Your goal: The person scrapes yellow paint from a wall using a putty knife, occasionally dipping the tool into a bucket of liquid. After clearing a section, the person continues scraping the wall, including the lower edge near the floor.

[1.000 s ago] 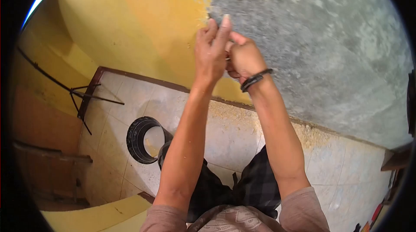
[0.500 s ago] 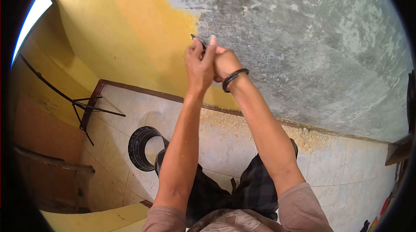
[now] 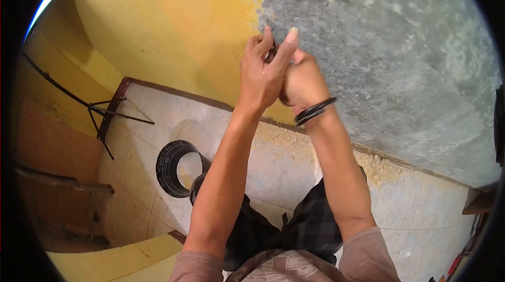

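Observation:
My left hand [image 3: 263,76] and my right hand [image 3: 305,79] are close together in front of the wall, where yellow paint [image 3: 210,45] meets bare grey plaster [image 3: 379,61]. Between them a small dark part of a tool, apparently a scraper [image 3: 272,53], shows; fingers hide most of it. The right hand is closed around its handle, a black bracelet [image 3: 315,111] at that wrist. My left fingers press over the tool's front part, thumb pointing up. Whether the blade touches the wall is hidden.
Paint flakes [image 3: 384,169] lie along the wall's foot on the tiled floor [image 3: 279,171]. A black bucket [image 3: 169,169] stands by my left leg. Further left is a thin black tripod stand [image 3: 100,108]. A dark wooden piece [image 3: 481,198] sits at the right.
Both hands have moved right and slightly toward me, together with the tool. Its tip, visible against the yellow paint before, is now hidden by the fingers.

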`<action>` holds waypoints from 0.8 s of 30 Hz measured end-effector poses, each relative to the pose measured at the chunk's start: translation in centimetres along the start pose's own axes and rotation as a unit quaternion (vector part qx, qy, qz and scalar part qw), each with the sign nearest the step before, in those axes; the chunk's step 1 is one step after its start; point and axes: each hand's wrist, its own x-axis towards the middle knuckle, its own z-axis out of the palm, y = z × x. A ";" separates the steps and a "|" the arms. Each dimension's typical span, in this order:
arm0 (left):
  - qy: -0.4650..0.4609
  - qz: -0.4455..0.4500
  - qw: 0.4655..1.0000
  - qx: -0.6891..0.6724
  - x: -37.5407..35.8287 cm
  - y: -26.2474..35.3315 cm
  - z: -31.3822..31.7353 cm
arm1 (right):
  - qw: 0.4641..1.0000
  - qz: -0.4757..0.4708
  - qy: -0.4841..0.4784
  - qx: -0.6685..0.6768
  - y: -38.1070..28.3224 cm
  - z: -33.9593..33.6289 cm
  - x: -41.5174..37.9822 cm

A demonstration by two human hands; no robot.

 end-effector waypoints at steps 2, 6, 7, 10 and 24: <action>0.010 -0.017 1.000 -0.010 0.4 -0.1 -0.3 | 1.000 -0.003 -0.003 -0.023 0.0 0.3 -0.2; -0.007 -0.045 0.998 -0.047 -0.5 0.1 0.4 | 0.999 0.003 0.011 -0.044 -0.9 -0.2 -1.3; 0.002 -0.023 0.999 -0.035 -0.4 0.3 0.6 | 0.999 0.008 -0.008 -0.045 -1.4 -0.4 -1.3; -0.003 -0.056 0.997 -0.057 0.0 -0.2 0.7 | 0.998 0.041 -0.014 -0.052 -2.1 -1.2 -1.0; 0.047 0.006 0.999 0.023 0.0 -2.1 0.4 | 0.991 0.060 -0.118 -0.035 0.1 -1.5 2.3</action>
